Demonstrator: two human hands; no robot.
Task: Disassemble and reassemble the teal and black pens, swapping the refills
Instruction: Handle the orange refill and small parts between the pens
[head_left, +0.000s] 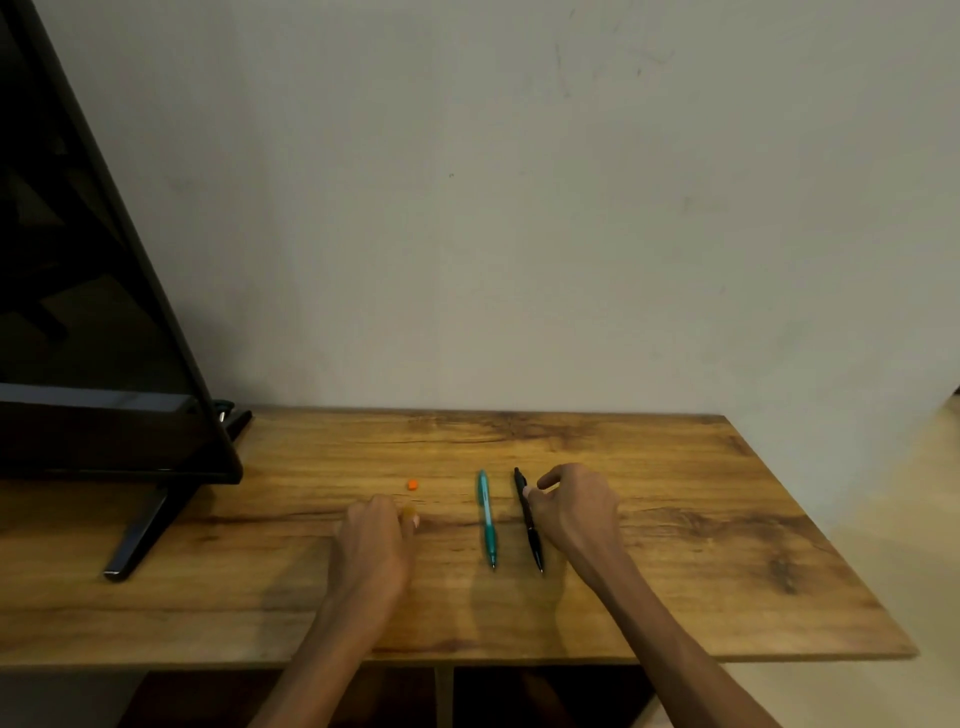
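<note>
The teal pen (487, 519) lies whole on the wooden table (675, 571), its tip pointing toward me. Just right of it lies the black pen (530, 525), parallel and also whole. My right hand (576, 512) sits against the black pen's right side, its thumb and curled fingertips pinching the upper barrel. My left hand (375, 543) rests on the table left of the teal pen with fingers loosely curled. I cannot tell whether its fingertips touch anything.
A small orange piece (413, 485) lies on the table beyond my left hand. A black monitor (104, 312) on a stand (140, 535) fills the left side. A plain wall stands behind the table, and the table's front edge is near me.
</note>
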